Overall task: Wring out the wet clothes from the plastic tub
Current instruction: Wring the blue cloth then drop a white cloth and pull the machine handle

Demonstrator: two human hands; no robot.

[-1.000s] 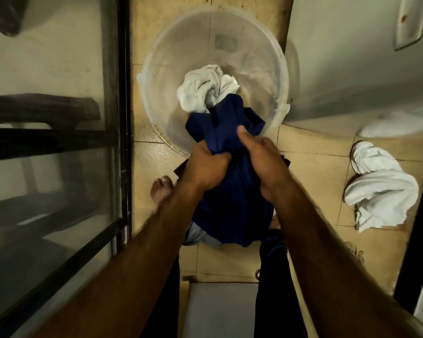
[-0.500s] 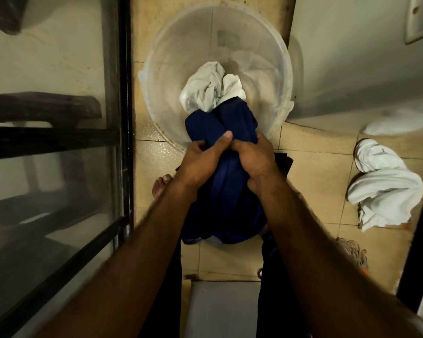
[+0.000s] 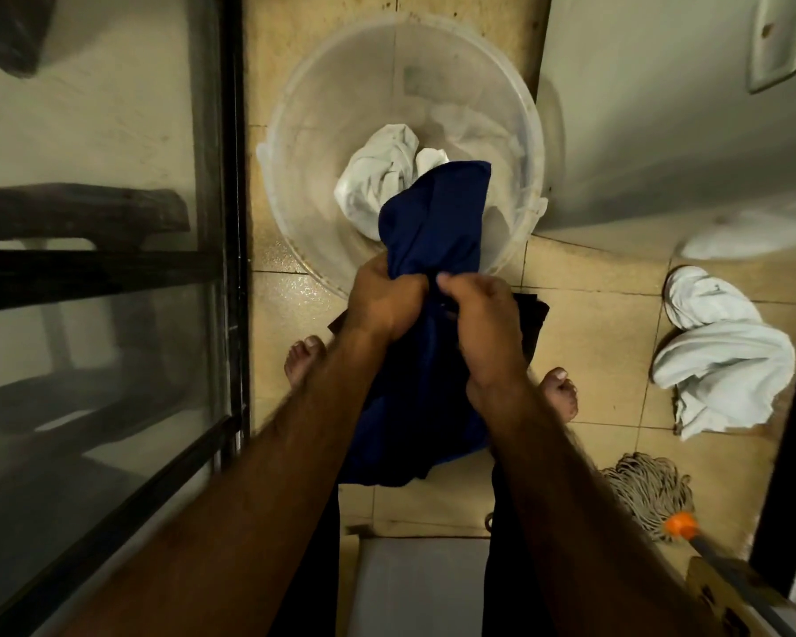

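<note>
Blue cloth [image 3: 433, 213] flopped right, bunched in L hand [image 3: 382, 301], R hand [image 3: 483, 324] grip.

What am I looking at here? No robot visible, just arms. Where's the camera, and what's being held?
There is no robot. A person works bare-handed, and the single camera sits on their head looking down, so you see their own arms. The left hand and right hand both grip a dark blue garment, bunched between them over the near edge of a clear plastic tub. A white cloth lies inside the tub. On the tiled floor to the right lies another white cloth bundle, with a mop head nearer the person. Their bare feet show either side of the garment.
</note>
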